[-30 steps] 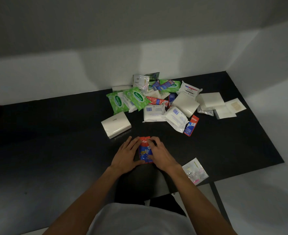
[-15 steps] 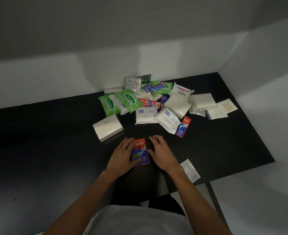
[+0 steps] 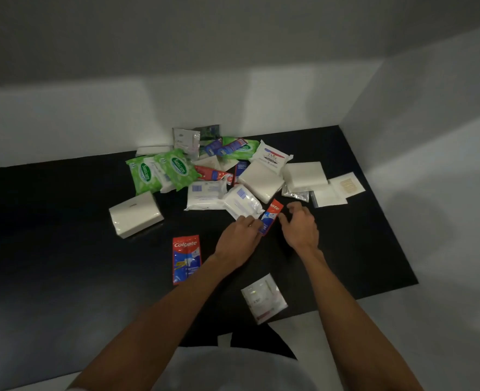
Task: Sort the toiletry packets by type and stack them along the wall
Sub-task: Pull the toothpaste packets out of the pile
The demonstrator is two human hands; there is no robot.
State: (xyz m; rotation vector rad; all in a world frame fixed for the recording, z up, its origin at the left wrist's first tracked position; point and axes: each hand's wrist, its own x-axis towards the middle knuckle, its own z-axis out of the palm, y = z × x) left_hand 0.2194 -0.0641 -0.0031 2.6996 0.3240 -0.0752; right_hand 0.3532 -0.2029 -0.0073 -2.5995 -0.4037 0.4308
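Reaching to the near edge of the pile point(image 3: 261, 179) of toiletry packets heaped against the wall point(image 3: 92, 122), we pinch the lower end of a red-and-blue Colgate sachet point(image 3: 273, 212) with our left hand point(image 3: 237, 239), fingers curled over it. The sachet lies tilted beside a white wipes pack point(image 3: 241, 203) at that edge. Our right hand point(image 3: 300, 228) hovers just right of the sachet, fingers loosely bent and spread, holding nothing. Nearer us than the pile, to its left, two more Colgate packets point(image 3: 186, 258) lie flat on the black table point(image 3: 63, 263). A clear packet point(image 3: 264, 297) sits well apart from the pile, at the table's near edge.
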